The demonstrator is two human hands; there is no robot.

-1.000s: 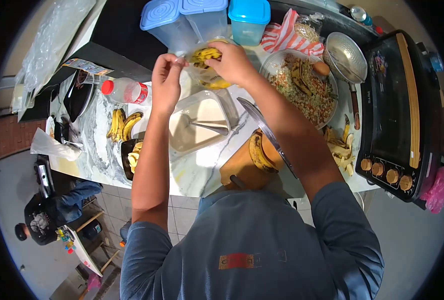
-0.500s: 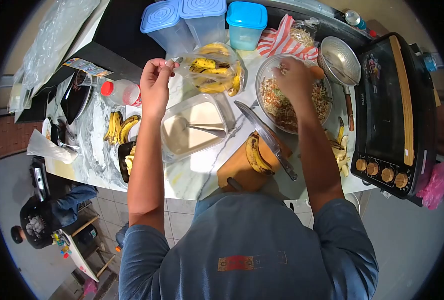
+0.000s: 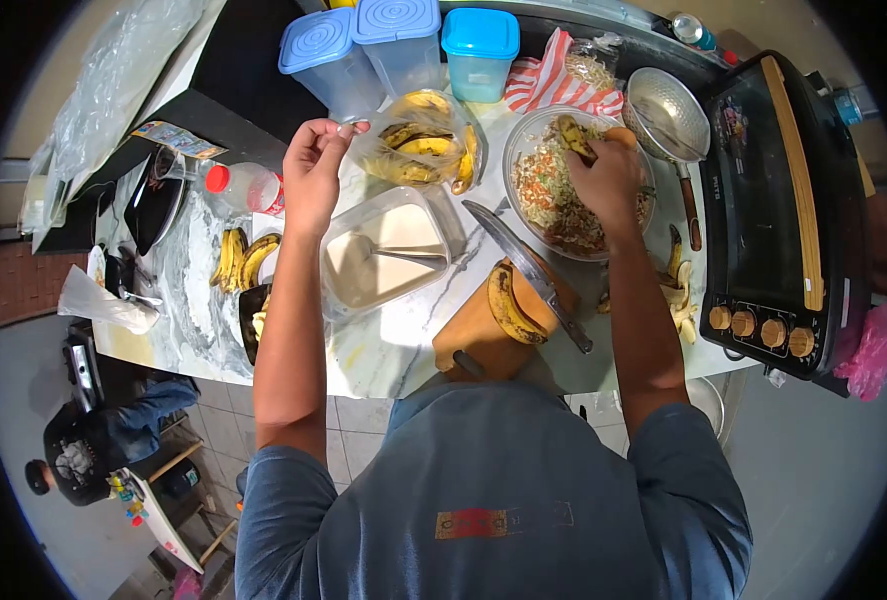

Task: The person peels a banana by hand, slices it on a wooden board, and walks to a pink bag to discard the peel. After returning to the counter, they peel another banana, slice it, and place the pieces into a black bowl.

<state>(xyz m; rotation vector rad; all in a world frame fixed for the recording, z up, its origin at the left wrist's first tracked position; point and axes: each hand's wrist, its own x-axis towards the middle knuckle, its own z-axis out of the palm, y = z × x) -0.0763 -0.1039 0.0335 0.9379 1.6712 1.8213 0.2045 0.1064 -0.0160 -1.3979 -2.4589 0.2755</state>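
Note:
My left hand point(image 3: 312, 165) has thumb and fingers pinched together on the edge of a clear plastic bag point(image 3: 369, 160). Inside the bag lie several spotted yellow bananas point(image 3: 429, 148). Over a large clear bowl point(image 3: 512, 190) of shredded vegetable mix point(image 3: 547, 190), my right hand point(image 3: 609, 180) is closed round a dark-spotted banana point(image 3: 572, 135); part of it is hidden by the fingers. Close in front is a wooden cutting board point(image 3: 454, 335), with another banana point(image 3: 510, 305) and a large knife point(image 3: 539, 280) on it. A tub of pale batter point(image 3: 384, 265) with a utensil in it stands between my arms.
A black toaster oven point(image 3: 779, 220) and a metal strainer point(image 3: 667, 115) stand at right. Lidded containers point(image 3: 394, 45) line the back. At left are a red-capped bottle point(image 3: 249, 187) and more bananas point(image 3: 244, 258). Peels point(image 3: 679, 300) lie by the oven. Another person point(image 3: 84, 450) is far left.
My right hand, blurred over the bowl before, now shows a banana in its fingers. My left hand stays at the bag's edge. The whole view has shifted slightly.

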